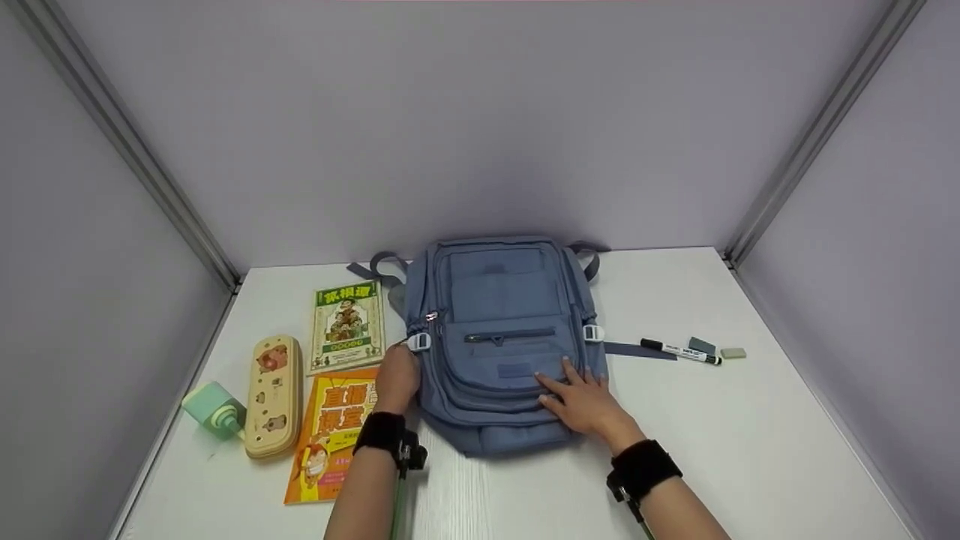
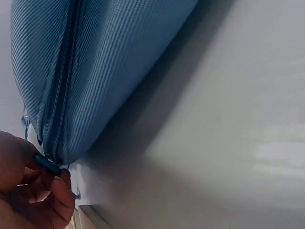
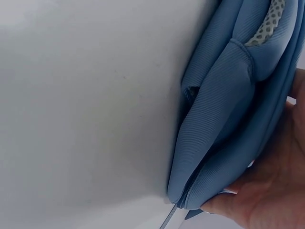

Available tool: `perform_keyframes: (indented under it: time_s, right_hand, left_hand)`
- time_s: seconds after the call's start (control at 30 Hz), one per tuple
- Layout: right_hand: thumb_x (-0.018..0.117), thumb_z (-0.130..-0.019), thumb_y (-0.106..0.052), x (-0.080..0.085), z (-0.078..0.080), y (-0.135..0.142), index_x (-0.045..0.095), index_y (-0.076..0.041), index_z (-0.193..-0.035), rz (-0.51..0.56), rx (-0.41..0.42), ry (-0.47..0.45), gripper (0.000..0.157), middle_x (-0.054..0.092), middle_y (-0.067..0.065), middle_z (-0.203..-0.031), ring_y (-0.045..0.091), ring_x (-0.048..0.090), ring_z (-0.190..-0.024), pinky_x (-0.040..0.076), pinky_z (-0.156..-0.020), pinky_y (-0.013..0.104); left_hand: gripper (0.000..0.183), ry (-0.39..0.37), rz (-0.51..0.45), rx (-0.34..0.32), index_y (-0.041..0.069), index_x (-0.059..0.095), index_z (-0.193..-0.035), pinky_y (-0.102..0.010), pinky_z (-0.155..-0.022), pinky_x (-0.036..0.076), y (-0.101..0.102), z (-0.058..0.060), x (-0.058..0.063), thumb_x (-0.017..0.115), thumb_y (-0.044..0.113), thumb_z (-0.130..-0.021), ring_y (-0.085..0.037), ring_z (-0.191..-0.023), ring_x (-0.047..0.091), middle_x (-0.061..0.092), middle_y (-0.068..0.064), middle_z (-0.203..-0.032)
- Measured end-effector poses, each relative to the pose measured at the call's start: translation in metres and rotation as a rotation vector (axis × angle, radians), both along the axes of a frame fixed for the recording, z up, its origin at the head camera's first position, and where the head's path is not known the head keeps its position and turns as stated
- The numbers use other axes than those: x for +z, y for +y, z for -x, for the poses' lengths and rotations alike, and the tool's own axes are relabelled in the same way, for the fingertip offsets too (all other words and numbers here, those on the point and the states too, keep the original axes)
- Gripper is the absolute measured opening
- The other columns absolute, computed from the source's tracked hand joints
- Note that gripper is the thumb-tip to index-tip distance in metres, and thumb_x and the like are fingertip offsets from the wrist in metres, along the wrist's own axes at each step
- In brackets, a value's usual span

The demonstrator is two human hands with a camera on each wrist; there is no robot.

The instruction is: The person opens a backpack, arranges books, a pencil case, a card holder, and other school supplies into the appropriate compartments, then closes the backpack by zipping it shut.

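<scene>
A blue backpack (image 1: 506, 296) lies on the white table with its front facing up. At its left side, near the white buckle (image 1: 418, 342), is my left hand (image 1: 397, 381). In the left wrist view, the thumb and fingers of that hand pinch a blue zipper pull (image 2: 47, 164) at the end of a zipper (image 2: 61, 90) that looks closed. My right hand (image 1: 586, 405) rests on the lower right of the bag's front, fingers spread. The right wrist view shows this hand against the bag's side, with part of its fingers hidden.
Left of the bag lie a green book (image 1: 346, 328), an orange book (image 1: 330, 439), a yellow pencil case (image 1: 273, 397) and a mint-green bottle-like item (image 1: 214, 409). On the right are a marker (image 1: 681, 351), a dark block (image 1: 702, 346) and an eraser-like piece (image 1: 733, 353). Grey panels enclose the table.
</scene>
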State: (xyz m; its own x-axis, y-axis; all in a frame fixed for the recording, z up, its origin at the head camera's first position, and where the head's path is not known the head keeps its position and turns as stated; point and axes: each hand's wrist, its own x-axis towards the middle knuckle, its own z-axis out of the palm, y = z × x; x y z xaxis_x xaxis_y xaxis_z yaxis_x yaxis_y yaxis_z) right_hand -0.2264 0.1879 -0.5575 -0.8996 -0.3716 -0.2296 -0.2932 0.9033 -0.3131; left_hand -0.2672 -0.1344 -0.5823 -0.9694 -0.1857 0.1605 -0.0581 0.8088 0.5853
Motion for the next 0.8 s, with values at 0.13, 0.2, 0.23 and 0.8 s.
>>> perform_keyframes:
  time_s: [0.13, 0.2, 0.23, 0.8]
  right_hand:
    - [0.042, -0.104, -0.044, 0.001, -0.001, -0.001, 0.043, -0.027, -0.15, -0.007, -0.001, -0.006, 0.049, 0.019, 0.028, -0.157, 0.062, 0.02, -0.134, 0.014, -0.104, 0.074]
    - [0.042, -0.104, -0.043, 0.001, 0.0, -0.001, 0.043, -0.026, -0.15, -0.009, -0.002, -0.004, 0.049, 0.019, 0.029, -0.156, 0.062, 0.019, -0.134, 0.014, -0.103, 0.074]
    - [0.042, -0.104, -0.044, 0.001, 0.0, -0.001, 0.043, -0.026, -0.15, -0.009, -0.001, -0.003, 0.049, 0.018, 0.029, -0.156, 0.062, 0.019, -0.134, 0.014, -0.104, 0.074]
    - [0.041, -0.104, -0.045, 0.004, 0.002, 0.0, 0.041, -0.027, -0.151, -0.014, 0.018, -0.025, 0.05, 0.016, 0.029, -0.157, 0.063, 0.019, -0.134, 0.014, -0.104, 0.073]
  left_hand:
    - [0.019, -0.003, 0.054, -0.015, -0.009, 0.062, -0.092, -0.054, -0.069, 0.05, 0.0, -0.008, 0.002, 0.048, 0.003, -0.097, -0.044, -0.085, 0.062, 0.06, -0.026, -0.094]
    - [0.019, 0.013, 0.066, -0.014, -0.008, 0.063, -0.092, -0.055, -0.067, 0.051, 0.0, -0.012, 0.004, 0.048, 0.003, -0.097, -0.044, -0.084, 0.062, 0.061, -0.026, -0.093]
    - [0.019, 0.02, 0.069, -0.012, -0.008, 0.063, -0.092, -0.055, -0.066, 0.051, 0.0, -0.013, 0.005, 0.048, 0.003, -0.097, -0.044, -0.083, 0.063, 0.062, -0.026, -0.093]
    - [0.016, -0.132, 0.294, -0.186, 0.001, 0.06, -0.079, -0.05, -0.055, 0.05, -0.005, -0.05, 0.026, 0.053, -0.002, -0.093, -0.037, -0.066, 0.062, 0.062, -0.018, -0.076]
